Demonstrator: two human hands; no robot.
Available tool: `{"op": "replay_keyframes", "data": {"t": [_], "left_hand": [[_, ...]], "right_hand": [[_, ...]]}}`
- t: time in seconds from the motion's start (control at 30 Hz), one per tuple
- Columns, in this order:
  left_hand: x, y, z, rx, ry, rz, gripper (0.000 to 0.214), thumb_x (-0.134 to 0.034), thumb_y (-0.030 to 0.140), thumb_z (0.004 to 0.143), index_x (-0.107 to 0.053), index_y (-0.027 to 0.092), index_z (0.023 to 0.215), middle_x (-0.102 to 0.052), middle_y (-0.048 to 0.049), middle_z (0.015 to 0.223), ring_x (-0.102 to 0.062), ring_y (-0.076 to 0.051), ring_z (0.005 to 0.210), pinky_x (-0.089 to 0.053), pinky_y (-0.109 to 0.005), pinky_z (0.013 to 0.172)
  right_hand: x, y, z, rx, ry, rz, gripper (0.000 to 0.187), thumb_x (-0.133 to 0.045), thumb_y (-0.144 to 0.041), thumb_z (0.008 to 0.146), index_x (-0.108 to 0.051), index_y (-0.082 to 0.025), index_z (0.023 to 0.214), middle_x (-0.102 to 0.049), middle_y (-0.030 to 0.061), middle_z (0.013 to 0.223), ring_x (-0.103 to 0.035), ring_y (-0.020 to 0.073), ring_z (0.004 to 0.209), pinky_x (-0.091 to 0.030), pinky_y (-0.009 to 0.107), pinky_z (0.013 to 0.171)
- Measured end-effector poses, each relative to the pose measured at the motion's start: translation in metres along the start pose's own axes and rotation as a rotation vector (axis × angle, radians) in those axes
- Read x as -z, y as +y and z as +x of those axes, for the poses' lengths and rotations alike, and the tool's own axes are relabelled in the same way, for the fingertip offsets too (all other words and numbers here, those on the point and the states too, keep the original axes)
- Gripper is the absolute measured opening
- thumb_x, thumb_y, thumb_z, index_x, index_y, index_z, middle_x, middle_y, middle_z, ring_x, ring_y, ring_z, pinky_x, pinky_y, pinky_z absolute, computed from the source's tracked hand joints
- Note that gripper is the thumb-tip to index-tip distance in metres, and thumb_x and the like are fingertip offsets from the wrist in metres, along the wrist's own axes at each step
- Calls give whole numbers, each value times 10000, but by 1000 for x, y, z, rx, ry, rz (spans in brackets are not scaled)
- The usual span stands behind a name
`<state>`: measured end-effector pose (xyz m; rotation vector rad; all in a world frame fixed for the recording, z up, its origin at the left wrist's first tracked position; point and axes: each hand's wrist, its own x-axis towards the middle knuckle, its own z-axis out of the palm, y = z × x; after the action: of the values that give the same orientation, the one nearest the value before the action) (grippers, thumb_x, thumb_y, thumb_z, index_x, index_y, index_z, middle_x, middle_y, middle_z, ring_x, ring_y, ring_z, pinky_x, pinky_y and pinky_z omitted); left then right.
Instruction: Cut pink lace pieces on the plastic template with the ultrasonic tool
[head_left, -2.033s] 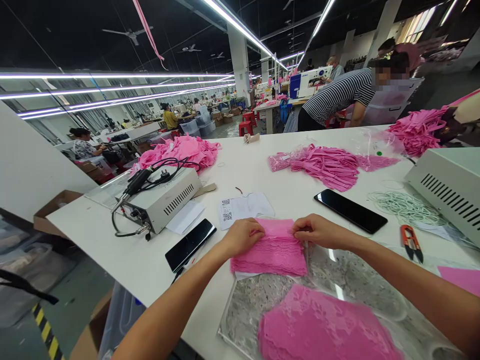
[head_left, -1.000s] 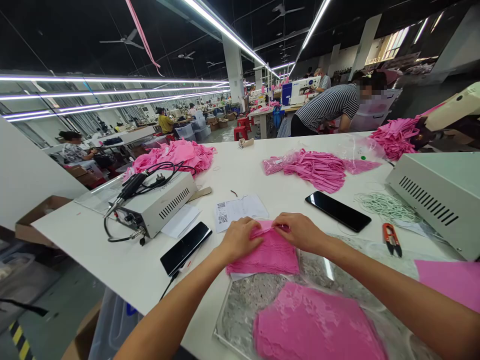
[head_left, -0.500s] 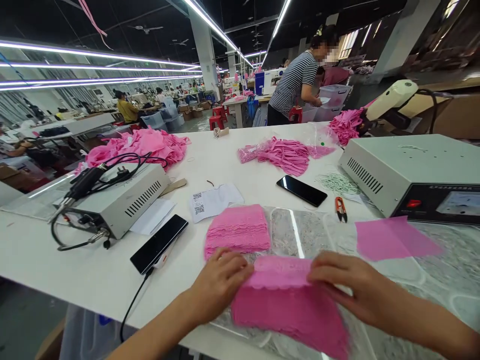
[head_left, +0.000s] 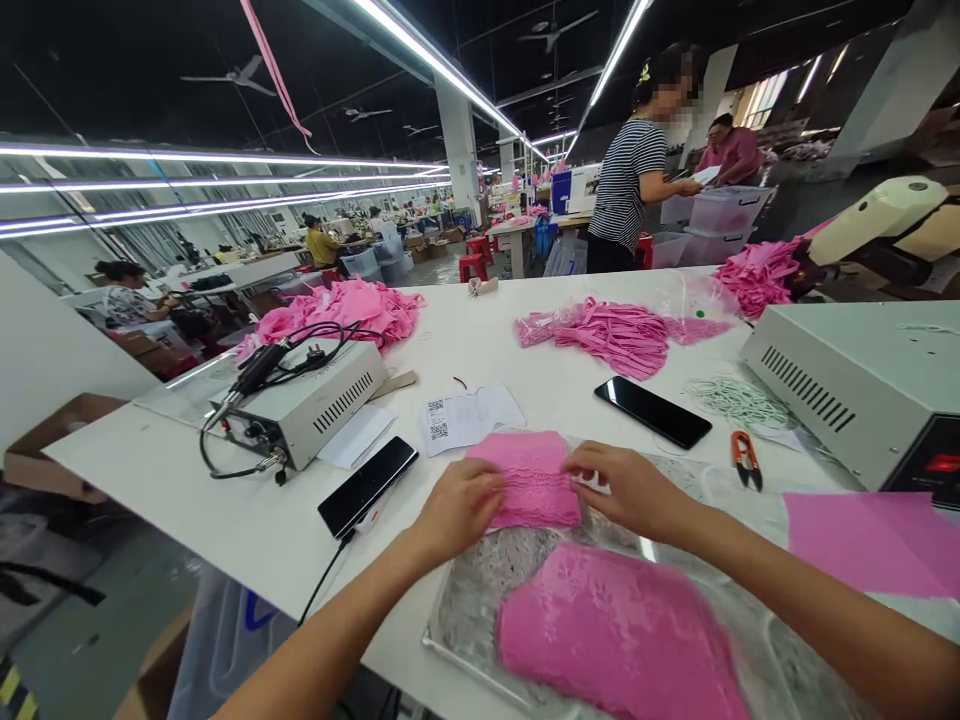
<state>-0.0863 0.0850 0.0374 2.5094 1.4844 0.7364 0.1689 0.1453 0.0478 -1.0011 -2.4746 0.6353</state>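
**Hands back at the folded lace stack**

Your left hand (head_left: 459, 508) and right hand (head_left: 626, 487) now pinch the folded pink lace stack (head_left: 529, 478) on the white table (head_left: 187, 500); half a second ago they gripped the nearer loose lace piece (head_left: 615, 630).

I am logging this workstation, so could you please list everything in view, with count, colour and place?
lace stack: one, pink, table front, between both hands
lace piece: one, pink, nearest edge on clear sheet
phones: two, black, centre and front left
snips: one, red-black, right of centre
control boxes: two, grey, left and right
paper slip: one, white, centre
strap pile: one, pink, far centre
table: one, white
left hand: on stack's left edge
right hand: on stack's right edge
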Motion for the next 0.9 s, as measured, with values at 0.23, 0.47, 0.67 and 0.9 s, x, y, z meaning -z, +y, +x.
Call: {"op": "replay_keyframes", "data": {"t": [0.23, 0.47, 0.67, 0.9], "left_hand": [[-8, -26, 32, 88, -65, -8, 183, -623, 207, 838, -710, 189, 998, -695, -57, 1073, -650, -193, 983, -499, -311, 924], [-1, -29, 37, 91, -140, -17, 187, -579, 212, 848, -720, 216, 970, -707, -21, 1035, -656, -169, 952, -499, -269, 900], [-5, -21, 45, 89, -138, 62, 184, -658, 276, 819, -717, 215, 983, -687, -47, 1068, -634, -202, 998, -478, -319, 916], [-11, -20, 53, 101, -59, 190, 196, -544, 125, 838, -704, 196, 926, -694, -54, 970, -634, -214, 926, -464, -377, 881]], "right_hand": [[-11, 24, 37, -55, -118, -32, 171, -575, -321, 929, -625, -157, 925, -635, 32, 941, -609, 156, 819, -523, 354, 763], [-7, 47, 49, -96, -224, 105, 205, -565, -342, 936, -628, -152, 983, -641, 37, 980, -625, 166, 830, -540, 348, 749], [-7, 50, 51, -107, -252, 197, 229, -574, -358, 928, -630, -140, 972, -640, 25, 947, -626, 166, 791, -544, 322, 695], [6, 41, 53, -99, -170, 240, 225, -573, -360, 929, -620, -140, 907, -630, 12, 860, -608, 138, 724, -529, 306, 667]]}}
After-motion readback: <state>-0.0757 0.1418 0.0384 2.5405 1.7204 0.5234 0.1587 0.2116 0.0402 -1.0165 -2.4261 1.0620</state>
